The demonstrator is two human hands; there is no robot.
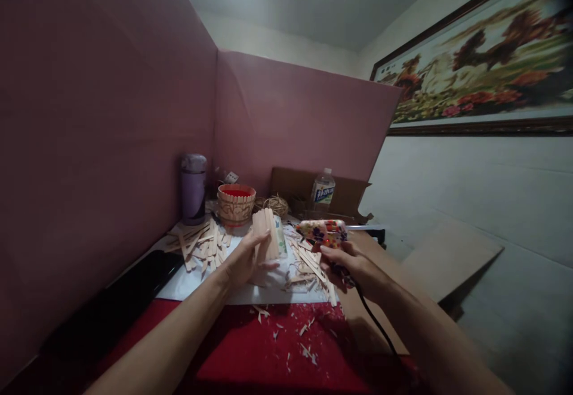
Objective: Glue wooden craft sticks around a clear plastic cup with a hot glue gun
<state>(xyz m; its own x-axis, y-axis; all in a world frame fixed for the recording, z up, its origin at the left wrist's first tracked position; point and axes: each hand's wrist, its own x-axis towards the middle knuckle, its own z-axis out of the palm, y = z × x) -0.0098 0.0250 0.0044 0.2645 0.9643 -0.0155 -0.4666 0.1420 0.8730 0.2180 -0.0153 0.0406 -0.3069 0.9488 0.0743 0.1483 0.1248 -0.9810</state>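
Note:
My left hand (250, 259) is closed around a cup (281, 241) whose side is partly covered with upright wooden craft sticks (264, 228). A strip of its green-and-white printed surface shows on the right. In my right hand (347, 264) is a flower-patterned hot glue gun (324, 230), its tip pointing left towards the cup but apart from it. A black cord (373, 320) hangs down from the glue gun. Loose craft sticks (208, 249) lie on the white sheet to the left, and more sticks (311, 261) lie beneath the glue gun.
Behind stand a purple flask (194, 192), a stick-covered pot (236, 207) with a red inside, a coil of twine (276, 206) and a plastic bottle (323, 191). Wood scraps litter the red cloth (250, 347). Cardboard (376, 308) lies at the right; a dark object (129, 293) lies left.

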